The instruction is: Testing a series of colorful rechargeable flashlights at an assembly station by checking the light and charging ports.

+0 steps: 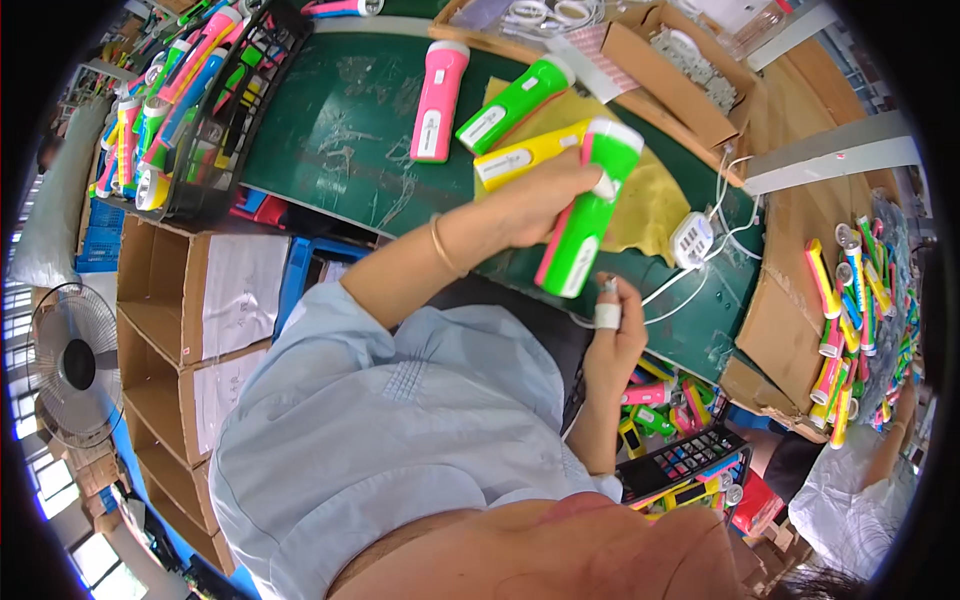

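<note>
My left hand (545, 200), with a bracelet on its wrist, is wrapped round a green and pink flashlight (578, 245). Its thumb lies on the flashlight's white switch, and the white-rimmed head points away from me. Below the flashlight's tail end, apart from it, is my right hand (617, 335). White tape circles one of its fingers, and the fingertips are drawn together at something too small to make out. On the table beyond lie a yellow flashlight (530, 152), a green flashlight (515, 103) and a pink flashlight (437, 105).
A yellow cloth (645, 205) lies on the green table (330, 130) beside a white power strip (691, 240) with cords. Black baskets (215, 150) of flashlights stand left and below right. An open cardboard box (670, 95) sits at the back. A fan (77, 365) stands left; another person's arm (893, 430) shows right.
</note>
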`<action>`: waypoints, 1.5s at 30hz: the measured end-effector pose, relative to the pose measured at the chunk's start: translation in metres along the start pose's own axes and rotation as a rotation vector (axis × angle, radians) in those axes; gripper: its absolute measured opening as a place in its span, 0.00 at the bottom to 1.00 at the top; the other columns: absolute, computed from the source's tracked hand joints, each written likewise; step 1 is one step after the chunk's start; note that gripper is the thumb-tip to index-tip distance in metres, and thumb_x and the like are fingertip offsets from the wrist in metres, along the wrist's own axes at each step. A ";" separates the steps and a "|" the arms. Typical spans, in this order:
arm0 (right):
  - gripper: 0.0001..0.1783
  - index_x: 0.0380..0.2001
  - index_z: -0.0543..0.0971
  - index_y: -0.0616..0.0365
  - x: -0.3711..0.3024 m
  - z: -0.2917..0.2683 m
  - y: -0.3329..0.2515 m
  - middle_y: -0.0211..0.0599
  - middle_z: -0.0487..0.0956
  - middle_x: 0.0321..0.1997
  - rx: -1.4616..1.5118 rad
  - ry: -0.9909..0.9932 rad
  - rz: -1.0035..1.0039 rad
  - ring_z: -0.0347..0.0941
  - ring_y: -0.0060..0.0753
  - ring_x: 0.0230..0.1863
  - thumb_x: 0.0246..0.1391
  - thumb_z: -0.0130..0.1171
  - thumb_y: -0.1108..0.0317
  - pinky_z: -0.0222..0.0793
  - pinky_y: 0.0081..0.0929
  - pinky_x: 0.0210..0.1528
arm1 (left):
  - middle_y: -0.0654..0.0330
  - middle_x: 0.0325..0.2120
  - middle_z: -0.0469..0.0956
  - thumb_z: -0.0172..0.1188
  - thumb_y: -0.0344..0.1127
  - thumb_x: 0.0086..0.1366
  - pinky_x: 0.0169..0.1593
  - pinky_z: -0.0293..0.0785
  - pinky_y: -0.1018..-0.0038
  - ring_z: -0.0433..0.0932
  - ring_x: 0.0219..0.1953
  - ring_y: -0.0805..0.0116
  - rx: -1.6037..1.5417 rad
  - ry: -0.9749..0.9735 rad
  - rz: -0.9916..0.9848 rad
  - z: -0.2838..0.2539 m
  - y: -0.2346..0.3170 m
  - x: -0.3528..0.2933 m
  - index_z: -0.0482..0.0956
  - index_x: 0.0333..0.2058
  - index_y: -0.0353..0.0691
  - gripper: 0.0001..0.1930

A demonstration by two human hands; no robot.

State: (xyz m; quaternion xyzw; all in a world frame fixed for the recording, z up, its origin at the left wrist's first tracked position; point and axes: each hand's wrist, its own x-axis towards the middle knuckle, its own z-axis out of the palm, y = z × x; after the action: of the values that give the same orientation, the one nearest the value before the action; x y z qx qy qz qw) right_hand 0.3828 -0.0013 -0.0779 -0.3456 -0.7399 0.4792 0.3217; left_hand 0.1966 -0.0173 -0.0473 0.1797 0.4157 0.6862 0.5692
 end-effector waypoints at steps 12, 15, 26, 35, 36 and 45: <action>0.08 0.35 0.77 0.65 0.034 -0.011 0.003 0.29 0.74 0.30 0.195 -0.046 -0.059 0.67 0.19 0.32 0.51 0.55 0.76 0.61 0.14 0.38 | 0.34 0.46 0.61 0.60 0.34 0.49 0.44 0.70 0.61 0.70 0.41 0.40 1.182 0.553 0.436 0.004 0.029 0.013 0.53 0.51 0.29 0.34; 0.04 0.31 0.75 0.63 0.040 -0.005 -0.008 0.34 0.72 0.28 -0.101 -0.046 -0.274 0.67 0.24 0.30 0.51 0.53 0.77 0.62 0.19 0.34 | 0.52 0.35 0.72 0.58 0.43 0.57 0.34 0.74 0.69 0.75 0.36 0.62 0.276 0.042 0.272 -0.028 0.018 0.028 0.64 0.43 0.29 0.24; 0.10 0.27 0.72 0.63 0.079 -0.008 -0.046 0.39 0.67 0.24 -0.377 -0.470 -0.741 0.63 0.42 0.28 0.35 0.56 0.80 0.60 0.34 0.28 | 0.59 0.27 0.72 0.54 0.44 0.61 0.29 0.72 0.76 0.73 0.28 0.73 0.214 0.062 0.198 -0.001 -0.003 -0.011 0.68 0.40 0.36 0.16; 0.20 0.33 0.79 0.58 0.011 0.001 -0.003 0.29 0.64 0.25 -0.319 -0.324 -1.037 0.60 0.30 0.25 0.27 0.64 0.75 0.58 0.25 0.24 | 0.55 0.26 0.74 0.44 0.52 0.65 0.27 0.73 0.71 0.76 0.26 0.65 -0.028 -0.106 0.527 0.009 0.000 -0.029 0.67 0.40 0.37 0.21; 0.19 0.32 0.79 0.57 0.005 0.005 0.007 0.29 0.63 0.24 -0.263 -0.259 -1.139 0.59 0.28 0.24 0.26 0.62 0.75 0.58 0.24 0.24 | 0.56 0.26 0.73 0.42 0.55 0.64 0.27 0.73 0.71 0.75 0.25 0.65 -0.101 -0.030 0.397 0.005 -0.002 -0.030 0.67 0.40 0.37 0.24; 0.36 0.43 0.73 0.60 0.003 0.018 0.025 0.44 0.74 0.41 0.003 -0.367 -0.351 0.71 0.42 0.45 0.23 0.74 0.71 0.65 0.35 0.48 | 0.56 0.54 0.61 0.66 0.51 0.48 0.57 0.56 0.70 0.61 0.56 0.66 0.197 -0.425 0.604 -0.016 -0.057 -0.054 0.57 0.56 0.35 0.42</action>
State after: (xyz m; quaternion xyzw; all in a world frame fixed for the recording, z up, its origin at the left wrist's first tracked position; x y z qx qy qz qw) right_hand 0.3719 -0.0003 -0.1065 -0.1187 -0.8339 0.4718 0.2605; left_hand 0.2370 -0.0730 -0.0886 0.4863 0.2808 0.7273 0.3945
